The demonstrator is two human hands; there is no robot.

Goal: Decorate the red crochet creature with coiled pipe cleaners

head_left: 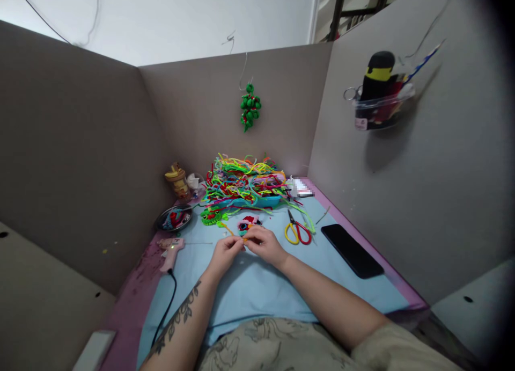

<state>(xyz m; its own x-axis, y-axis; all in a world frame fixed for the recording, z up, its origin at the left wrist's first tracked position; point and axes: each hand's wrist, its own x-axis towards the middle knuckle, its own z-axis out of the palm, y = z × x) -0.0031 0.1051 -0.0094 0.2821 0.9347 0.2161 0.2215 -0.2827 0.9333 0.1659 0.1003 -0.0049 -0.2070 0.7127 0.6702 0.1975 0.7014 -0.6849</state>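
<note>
Orange stem (pixel 244 241) (pinched), left hand (pixel 224 254), right hand (pixel 266 246)

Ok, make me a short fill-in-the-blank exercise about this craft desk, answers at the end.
The scissors have one red handle loop and one ____ loop.
The black phone lies to the ____ of the scissors.
The pink glue gun lies to the ____ of the left hand.
The ornament hanging on the back wall is mostly ____.
Missing words: yellow, right, left, green.

Yellow-and-red scissors (pixel 298 232) are laid beside a black phone (pixel 351 250); a pink glue gun (pixel 171 250) is placed at the left, and pipe cleaners (pixel 245 186) are heaped behind
</note>
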